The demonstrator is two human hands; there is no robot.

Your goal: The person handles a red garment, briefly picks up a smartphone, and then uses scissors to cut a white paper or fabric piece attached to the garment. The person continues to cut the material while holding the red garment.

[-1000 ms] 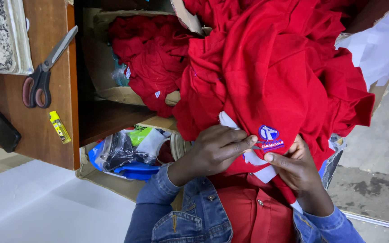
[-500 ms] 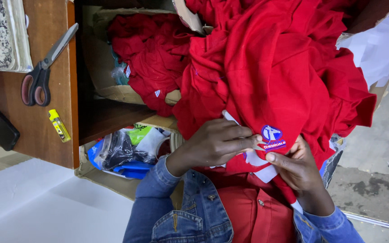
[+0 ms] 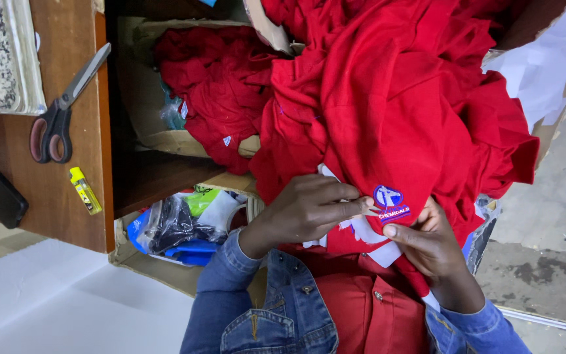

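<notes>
Left hand (image 3: 309, 213) pinching white backing (image 3: 365, 231) beside blue badge (image 3: 390, 202) on red garment (image 3: 401, 118). Right hand (image 3: 430, 246) gripping garment fold under badge. Scissors (image 3: 60, 108) far left on worktop (image 3: 67, 196).

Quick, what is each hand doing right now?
Left hand: closed, fingers pinching the red shirt beside its blue embroidered badge.
Right hand: gripping the same shirt just below the badge.

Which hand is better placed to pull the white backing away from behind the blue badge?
Probably left: the left hand already pinches the white backing beside the blue badge, while the right hand braces the red shirt.
</notes>
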